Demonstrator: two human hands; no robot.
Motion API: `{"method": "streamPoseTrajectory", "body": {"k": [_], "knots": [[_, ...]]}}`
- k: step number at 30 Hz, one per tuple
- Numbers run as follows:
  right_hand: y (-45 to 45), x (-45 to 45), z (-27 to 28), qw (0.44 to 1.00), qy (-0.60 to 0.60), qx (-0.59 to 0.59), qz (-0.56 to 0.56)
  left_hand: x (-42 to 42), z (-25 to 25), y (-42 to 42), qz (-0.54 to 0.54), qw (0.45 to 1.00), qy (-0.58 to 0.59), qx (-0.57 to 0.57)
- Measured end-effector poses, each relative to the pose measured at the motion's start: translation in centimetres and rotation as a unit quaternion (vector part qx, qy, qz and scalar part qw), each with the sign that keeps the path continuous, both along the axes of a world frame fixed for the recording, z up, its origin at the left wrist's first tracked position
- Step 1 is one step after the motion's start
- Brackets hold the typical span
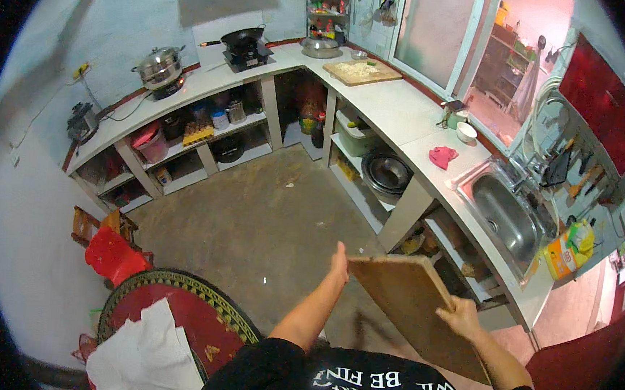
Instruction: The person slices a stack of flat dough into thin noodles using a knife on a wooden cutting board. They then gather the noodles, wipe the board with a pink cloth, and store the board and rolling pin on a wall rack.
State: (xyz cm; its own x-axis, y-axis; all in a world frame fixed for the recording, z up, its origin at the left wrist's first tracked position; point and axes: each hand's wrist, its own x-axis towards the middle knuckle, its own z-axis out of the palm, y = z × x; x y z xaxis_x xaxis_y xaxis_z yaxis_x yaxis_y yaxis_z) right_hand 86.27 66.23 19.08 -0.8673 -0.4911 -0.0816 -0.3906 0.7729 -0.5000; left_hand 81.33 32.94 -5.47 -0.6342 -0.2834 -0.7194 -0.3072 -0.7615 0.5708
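Observation:
A large brown wooden board (405,305) with a pale rim is held tilted in front of my body. My left hand (340,263) presses against its far left corner, with fingers pointing up and away. My right hand (460,317) grips the right edge, thumb over the board's near face. The fingers behind the board are hidden. Beyond my right hand runs the white counter (369,115) with open shelves beneath it.
At left are a round red table (175,294) bearing white cloth (144,346), and a red stool (110,257). A steel sink (507,208), pink cloth (443,157), cutting board with chopped food (359,70), wok (242,38) and steamer pot (160,68) occupy the counter.

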Motion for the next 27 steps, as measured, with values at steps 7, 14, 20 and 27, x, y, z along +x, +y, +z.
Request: {"method": "streamPoseTrajectory", "body": {"k": [7, 14, 20, 27], "knots": [[-4.4, -6.3, -7.3, 0.991, -0.066, 0.089, -0.076, -4.3, 3.1, 0.5, -0.271, 0.930, -0.135, 0.207], [-14.0, -17.4, -17.0, 0.992, -0.102, -0.058, -0.037, -16.6, 3.1, -9.6, -0.332, 0.892, -0.109, 0.286], [-27.8, -27.7, -21.5, 0.993, -0.112, -0.011, -0.019, -26.5, 4.1, -22.4, -0.342, 0.910, -0.157, 0.173], [-42.6, -38.1, -25.6, 0.977, -0.152, -0.123, -0.079, -37.7, 2.3, -35.4, -0.368, 0.920, -0.133, 0.036]]}}
